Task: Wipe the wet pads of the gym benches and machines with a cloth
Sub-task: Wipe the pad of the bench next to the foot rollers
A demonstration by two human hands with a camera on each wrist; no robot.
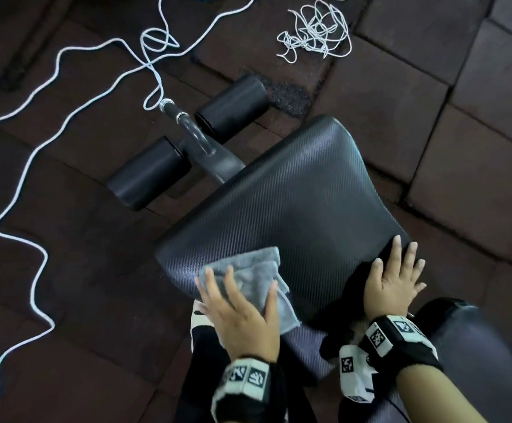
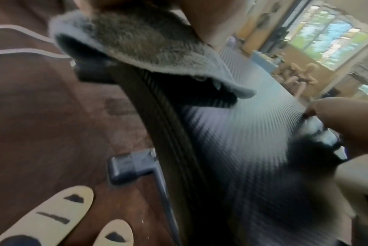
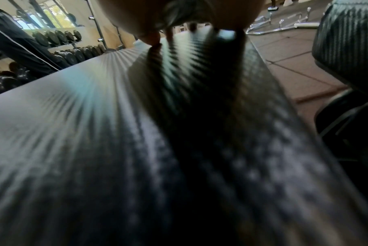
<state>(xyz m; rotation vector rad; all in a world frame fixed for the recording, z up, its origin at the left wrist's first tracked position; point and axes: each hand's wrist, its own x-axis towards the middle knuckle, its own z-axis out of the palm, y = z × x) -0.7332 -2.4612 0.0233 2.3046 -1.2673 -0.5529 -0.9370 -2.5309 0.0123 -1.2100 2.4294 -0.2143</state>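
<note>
A black textured bench seat pad fills the middle of the head view. A grey cloth lies on its near left corner, and my left hand presses flat on it with fingers spread. In the left wrist view the cloth hangs over the pad's edge. My right hand rests flat on the pad's near right edge, fingers straight, holding nothing. The right wrist view shows the pad close up and blurred, with my fingertips touching it.
Two black foam rollers on a metal post stand beyond the pad. White rope snakes over the dark tiled floor, with a tangle at the back. A second pad sits near right. Dumbbell racks stand far off.
</note>
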